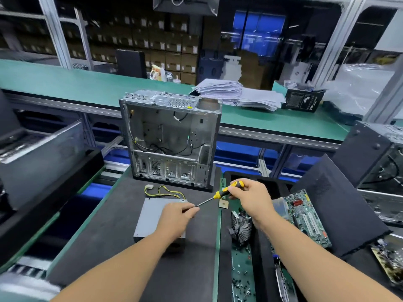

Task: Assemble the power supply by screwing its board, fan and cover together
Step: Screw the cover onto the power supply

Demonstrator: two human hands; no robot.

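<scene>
A grey metal power supply lies flat on the dark foam mat, with its yellow and black cable coiled behind it. Over the power supply's right edge, my left hand pinches the tip of a screwdriver's shaft. My right hand grips the yellow and black handle of that screwdriver, which slants down to the left. Whether a screw sits at the tip is hidden by my fingers.
An open computer case stands upright behind the mat. To the right lie a small chip, a heatsink fan, a green motherboard, loose screws and a black panel. More cases stand left and right.
</scene>
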